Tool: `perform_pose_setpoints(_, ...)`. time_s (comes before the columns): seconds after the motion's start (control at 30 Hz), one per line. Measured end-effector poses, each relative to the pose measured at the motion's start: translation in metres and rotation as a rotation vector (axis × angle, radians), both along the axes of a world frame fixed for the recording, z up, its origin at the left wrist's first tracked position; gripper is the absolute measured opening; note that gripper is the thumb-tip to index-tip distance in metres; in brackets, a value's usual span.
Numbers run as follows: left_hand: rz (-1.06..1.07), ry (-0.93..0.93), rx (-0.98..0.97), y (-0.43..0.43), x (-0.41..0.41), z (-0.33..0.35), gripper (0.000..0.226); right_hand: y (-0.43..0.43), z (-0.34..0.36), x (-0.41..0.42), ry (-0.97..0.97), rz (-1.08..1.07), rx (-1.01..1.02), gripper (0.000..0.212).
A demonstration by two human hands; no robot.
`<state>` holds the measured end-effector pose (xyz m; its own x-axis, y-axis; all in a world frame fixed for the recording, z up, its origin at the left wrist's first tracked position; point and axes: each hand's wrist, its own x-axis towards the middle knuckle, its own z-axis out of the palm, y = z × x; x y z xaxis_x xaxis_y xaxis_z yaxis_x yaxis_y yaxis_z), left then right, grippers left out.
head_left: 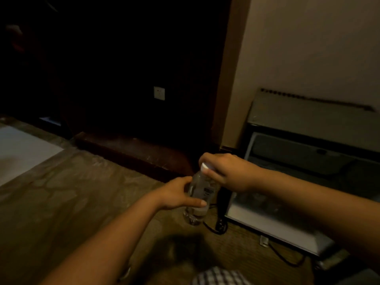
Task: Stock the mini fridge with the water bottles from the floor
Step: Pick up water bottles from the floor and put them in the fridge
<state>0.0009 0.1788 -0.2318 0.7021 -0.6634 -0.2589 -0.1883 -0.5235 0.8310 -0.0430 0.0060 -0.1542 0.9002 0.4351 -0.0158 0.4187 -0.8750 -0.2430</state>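
We see a dim room: patterned brown carpet (61, 202), a dark wooden panel (123, 58) bearing a white socket plate (159, 93), a beige wall (308, 48) at right, and a pale mat (18, 151) at left.

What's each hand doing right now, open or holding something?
Left hand: grips the water bottle round its body.
Right hand: grips the same bottle at its white cap.

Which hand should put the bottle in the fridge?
Probably the right hand: it grips the cap of the bottle and is nearer the mini fridge. The left hand holds the bottle lower down, farther away.
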Motion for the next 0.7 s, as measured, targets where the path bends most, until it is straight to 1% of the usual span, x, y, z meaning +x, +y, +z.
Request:
perform_pose_setpoints(0.13,-0.096,-0.072,-0.004,-0.039,-0.017,0.043,0.057,-0.035,0.034,-0.031,-0.068,-0.081,0.081,0.023)
perform_pose_setpoints(0.27,-0.187,-0.110,0.009,-0.081,-0.038,0.080,0.036,-0.073,0.062,-0.063,-0.090,-0.175,0.160,0.021)
perform_pose_setpoints(0.3,-0.201,-0.121,0.006,-0.091,-0.044,0.087,0.034,-0.082,0.066,-0.071,-0.090,-0.198,0.190,0.019)
perform_pose_setpoints(0.43,-0.228,-0.107,-0.028,-0.130,-0.066,0.101,0.043,-0.117,0.072,-0.101,-0.137,-0.300,0.386,0.007)
perform_pose_setpoints(0.5,-0.243,-0.105,-0.041,-0.150,-0.074,0.102,0.040,-0.132,0.070,-0.116,-0.161,-0.354,0.486,0.009)
perform_pose_setpoints(0.6,-0.272,-0.140,-0.031,-0.180,-0.082,0.098,0.036,-0.158,0.062,-0.134,-0.166,-0.456,0.592,0.022)
perform_pose_setpoints(0.7,-0.304,-0.125,-0.026,-0.205,-0.086,0.086,0.037,-0.183,0.045,-0.144,-0.091,-0.561,0.655,0.030)
